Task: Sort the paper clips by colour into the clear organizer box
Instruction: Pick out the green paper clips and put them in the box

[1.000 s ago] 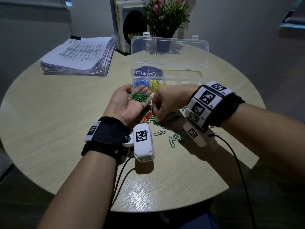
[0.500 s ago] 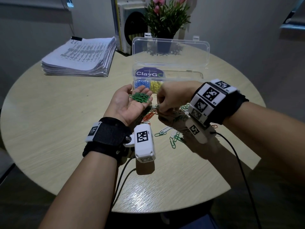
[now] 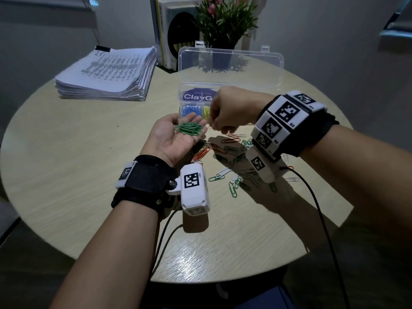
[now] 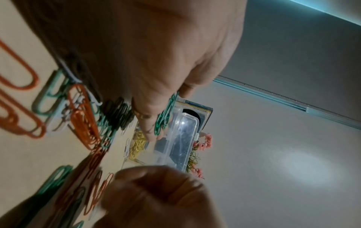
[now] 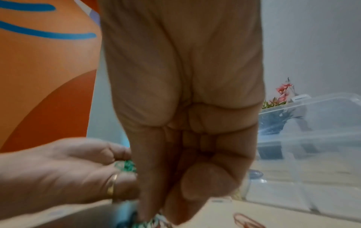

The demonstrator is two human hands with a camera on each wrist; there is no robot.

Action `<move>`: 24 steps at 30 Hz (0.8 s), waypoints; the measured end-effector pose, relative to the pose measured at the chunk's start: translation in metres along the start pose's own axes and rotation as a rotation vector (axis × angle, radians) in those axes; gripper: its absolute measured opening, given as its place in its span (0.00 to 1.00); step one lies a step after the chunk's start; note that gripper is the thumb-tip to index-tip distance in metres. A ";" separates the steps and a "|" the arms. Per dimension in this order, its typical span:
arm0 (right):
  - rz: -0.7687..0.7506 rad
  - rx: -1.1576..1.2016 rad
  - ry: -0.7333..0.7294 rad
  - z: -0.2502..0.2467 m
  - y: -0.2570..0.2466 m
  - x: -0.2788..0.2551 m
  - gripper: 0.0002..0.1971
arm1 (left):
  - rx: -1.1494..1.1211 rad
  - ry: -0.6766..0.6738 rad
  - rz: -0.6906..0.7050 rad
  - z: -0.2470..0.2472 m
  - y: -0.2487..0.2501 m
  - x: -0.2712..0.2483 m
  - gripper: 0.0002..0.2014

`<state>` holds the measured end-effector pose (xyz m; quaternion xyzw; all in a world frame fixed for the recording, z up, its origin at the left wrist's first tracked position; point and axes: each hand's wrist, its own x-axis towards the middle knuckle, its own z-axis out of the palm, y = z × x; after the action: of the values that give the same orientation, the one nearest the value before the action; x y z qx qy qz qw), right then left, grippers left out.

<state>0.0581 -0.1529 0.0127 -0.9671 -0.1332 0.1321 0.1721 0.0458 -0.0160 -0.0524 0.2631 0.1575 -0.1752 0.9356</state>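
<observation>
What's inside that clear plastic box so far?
The organizer box holds blue clips and yellow clips in neighbouring compartments. The right hand hides the compartments further right.

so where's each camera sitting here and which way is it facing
Head: worn on the head, looking forward and down at the table; shows both forearms, the left hand cupping green clips, and the right hand.
Left wrist: under the left hand, looking along its back toward the organizer box; the right hand's knuckles show.
Right wrist: looks along the right hand's curled fingers; the left hand shows.
All three share the organizer box.
</observation>
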 end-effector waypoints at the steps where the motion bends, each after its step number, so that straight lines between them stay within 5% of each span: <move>1: 0.012 -0.087 -0.047 0.002 0.002 -0.003 0.04 | 0.000 0.007 0.005 -0.001 0.002 0.000 0.22; 7: 0.014 -0.353 -0.202 0.024 0.002 -0.010 0.16 | -0.021 0.016 0.044 -0.004 0.008 0.001 0.22; 15: 0.015 -0.335 -0.193 0.031 0.007 -0.006 0.10 | 0.000 0.016 0.031 -0.004 0.006 0.001 0.22; 20: 0.005 -0.115 -0.090 0.010 0.007 -0.002 0.01 | 0.016 0.011 0.017 -0.004 0.004 0.001 0.20; 24: -0.067 0.150 -0.009 -0.003 -0.004 0.005 0.04 | -0.020 0.004 0.007 -0.003 0.001 0.002 0.19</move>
<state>0.0632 -0.1485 0.0162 -0.9458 -0.1560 0.1404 0.2478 0.0472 -0.0139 -0.0555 0.2547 0.1601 -0.1697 0.9385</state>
